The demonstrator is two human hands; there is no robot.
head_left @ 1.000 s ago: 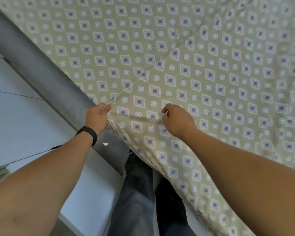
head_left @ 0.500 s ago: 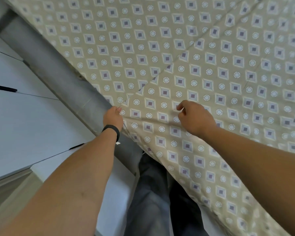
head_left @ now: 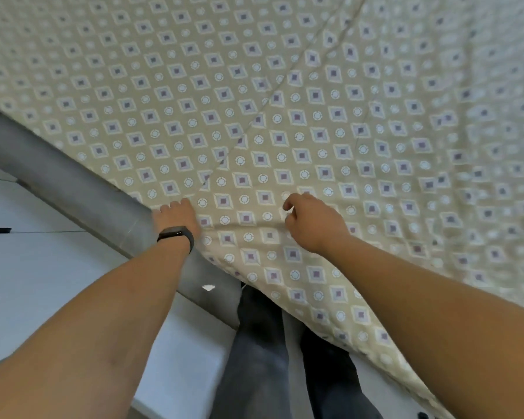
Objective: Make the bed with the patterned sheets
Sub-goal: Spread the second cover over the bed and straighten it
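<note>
Head view, left hand (head_left: 176, 214) and right hand (head_left: 312, 220) pinching patterned sheet (head_left: 285, 101)

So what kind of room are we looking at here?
Most likely a bedroom: a patterned sheet spreads over a bed, a grey bed frame runs along its edge, and both hands, left hand and right hand, work the fabric above a pale floor.

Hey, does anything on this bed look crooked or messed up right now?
A long diagonal crease crosses the patterned sheet, breaking its diamond rows. A shorter fold bunches between the left hand and right hand.
</note>
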